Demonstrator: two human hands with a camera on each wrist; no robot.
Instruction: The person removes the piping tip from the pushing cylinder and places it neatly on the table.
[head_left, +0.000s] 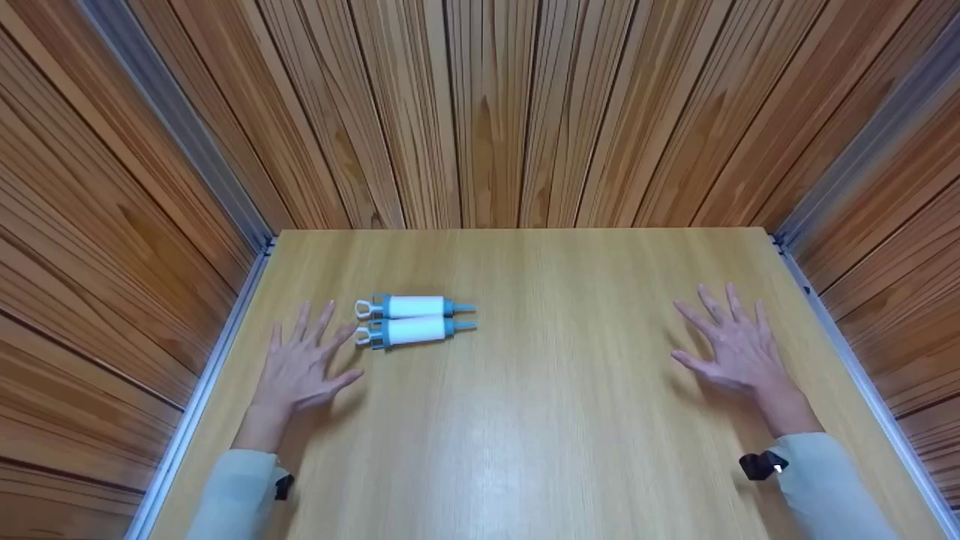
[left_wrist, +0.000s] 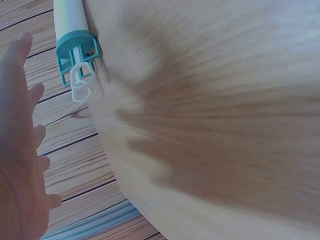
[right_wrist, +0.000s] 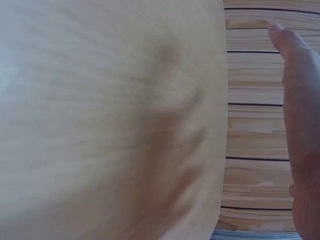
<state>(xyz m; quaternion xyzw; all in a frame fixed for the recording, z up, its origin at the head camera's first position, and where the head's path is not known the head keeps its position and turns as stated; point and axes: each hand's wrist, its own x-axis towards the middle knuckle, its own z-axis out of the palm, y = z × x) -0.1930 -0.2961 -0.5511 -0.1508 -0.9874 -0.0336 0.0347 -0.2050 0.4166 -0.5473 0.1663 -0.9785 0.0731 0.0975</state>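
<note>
Two white syringe-like tubes with blue end caps, narrow blue nozzles and looped white pull handles lie side by side on the table, nozzles to the right. The far tube [head_left: 416, 306] is just behind the near tube [head_left: 417, 330]. My left hand [head_left: 300, 371] is palm down with fingers spread, its index fingertip right by the near tube's handle in the head view. In the left wrist view, one tube [left_wrist: 70, 17] shows its handle end beyond the thumb. My right hand [head_left: 739, 349] is over the table's right side, fingers spread, holding nothing.
The light wooden table [head_left: 540, 450] is bounded by a plank wall [head_left: 491, 112] at the back and plank walls on both sides. Grey metal rails [head_left: 202, 420] run along its side edges. Small black devices [head_left: 761, 465] are worn at both wrists.
</note>
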